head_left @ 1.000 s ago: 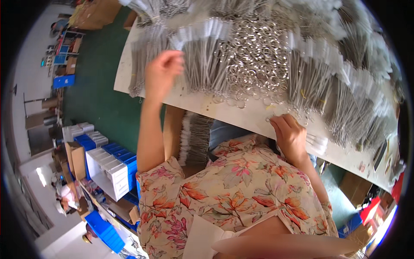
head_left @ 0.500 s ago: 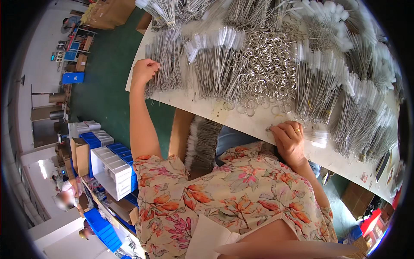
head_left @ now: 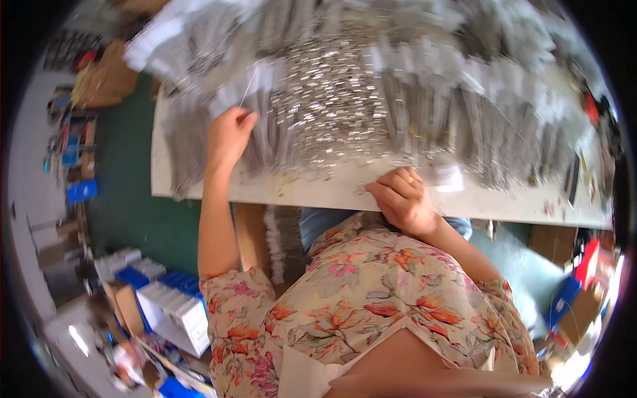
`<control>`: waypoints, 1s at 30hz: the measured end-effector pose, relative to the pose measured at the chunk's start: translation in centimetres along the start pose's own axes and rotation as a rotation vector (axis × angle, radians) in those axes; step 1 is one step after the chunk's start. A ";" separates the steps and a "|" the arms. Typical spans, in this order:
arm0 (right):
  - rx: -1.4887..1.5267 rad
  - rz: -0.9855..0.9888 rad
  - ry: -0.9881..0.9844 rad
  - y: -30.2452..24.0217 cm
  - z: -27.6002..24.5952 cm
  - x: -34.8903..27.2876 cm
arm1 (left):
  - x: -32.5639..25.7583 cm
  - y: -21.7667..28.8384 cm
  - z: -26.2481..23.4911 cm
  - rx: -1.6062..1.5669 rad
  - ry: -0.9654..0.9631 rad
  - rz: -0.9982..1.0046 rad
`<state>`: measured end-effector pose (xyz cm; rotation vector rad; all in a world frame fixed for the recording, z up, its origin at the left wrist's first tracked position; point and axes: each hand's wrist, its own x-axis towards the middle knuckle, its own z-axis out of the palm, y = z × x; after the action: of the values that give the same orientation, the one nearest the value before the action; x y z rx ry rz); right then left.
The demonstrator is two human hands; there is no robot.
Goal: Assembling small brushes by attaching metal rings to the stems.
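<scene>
Her left hand pinches a thin wire from the bundles; the right hand rests curled at the table edge, its grasp hidden, everything blurred.

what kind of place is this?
Likely a small assembly or packing workshop: a white worktable heaped with bundled thin metal wires and a pile of small metal rings, with stacked boxes on the green floor.

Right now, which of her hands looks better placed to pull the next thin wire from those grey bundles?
Probably the left hand: it lies on the grey wire bundles, pinching one thin wire. The right hand rests at the white table's near edge, off the bundles.
</scene>
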<state>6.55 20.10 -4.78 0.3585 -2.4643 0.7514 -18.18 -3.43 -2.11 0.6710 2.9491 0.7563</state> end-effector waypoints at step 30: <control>0.536 0.513 0.931 11.2 -15.7 6.9 | -10.0 9.9 9.3 -0.938 0.377 0.315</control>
<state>2.95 37.58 5.22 -0.3959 -1.4402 1.3997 -3.91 4.47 -6.52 0.9371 2.2765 2.2603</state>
